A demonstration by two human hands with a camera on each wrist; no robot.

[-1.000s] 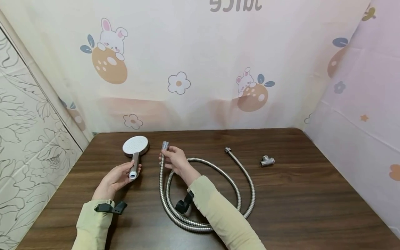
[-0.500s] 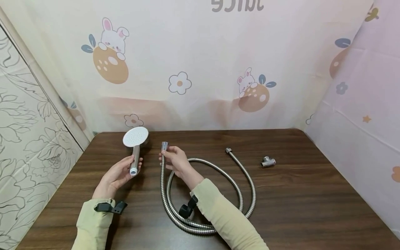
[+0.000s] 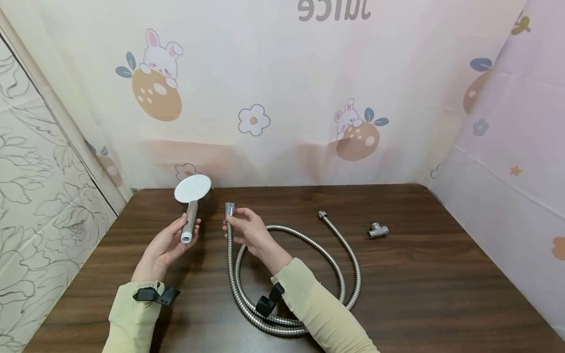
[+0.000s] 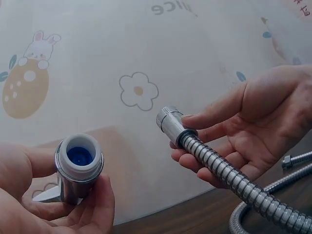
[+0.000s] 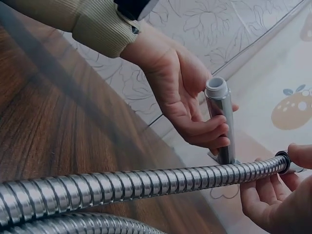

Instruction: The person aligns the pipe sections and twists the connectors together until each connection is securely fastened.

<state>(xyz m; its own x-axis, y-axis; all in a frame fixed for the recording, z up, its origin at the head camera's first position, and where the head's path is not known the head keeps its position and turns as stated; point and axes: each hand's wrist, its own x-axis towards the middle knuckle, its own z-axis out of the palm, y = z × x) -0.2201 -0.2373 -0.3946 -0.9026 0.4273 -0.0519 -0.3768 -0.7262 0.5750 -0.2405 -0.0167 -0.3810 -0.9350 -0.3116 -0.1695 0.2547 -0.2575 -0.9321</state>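
My left hand grips a shower head by its silver handle. Its white spray face points up, and the white threaded end of the handle faces me, with blue inside the opening. To the right, my right hand pinches the conical metal end fitting of a shower hose between thumb and fingers. The fitting stands upright, apart from the handle. From it the ribbed metal hose runs down to the table in loops.
The hose's other end, with a hex nut, lies on the dark wooden table right of the loops. Farther right lies a small chrome tee fitting. A printed curtain hangs behind the table edge.
My left hand has raised the shower head and tilted it so its spray face sits higher. My right hand has shifted slightly left with the hose end.
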